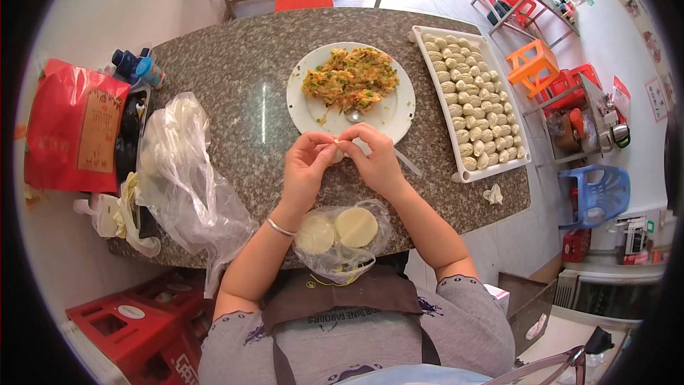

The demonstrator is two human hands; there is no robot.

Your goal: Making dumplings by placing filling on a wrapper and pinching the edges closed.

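Observation:
Both hands meet just in front of a white plate (pixel 295 91). My left hand (pixel 309 163) and my right hand (pixel 371 158) pinch a small dumpling (pixel 337 156) between thumbs and fingers; most of it is hidden. On the plate lies a heap of chopped filling (pixel 352 77) with green bits, and the bowl of a metal spoon (pixel 354 116) rests at its near edge. The spoon's handle (pixel 409 163) sticks out past my right hand. Between my forearms, two stacks of round dough wrappers (pixel 357 227) sit in a clear plastic bag (pixel 342 264).
At right, a white tray (pixel 464 175) holds rows of pleated dumplings (pixel 475 101); a crumpled scrap (pixel 494 194) lies nearby. Leftward are a large plastic bag (pixel 181 155), a red packet (pixel 75 128) and a blue-lidded container (pixel 149 72). The granite table (pixel 230 64) has a curved near edge.

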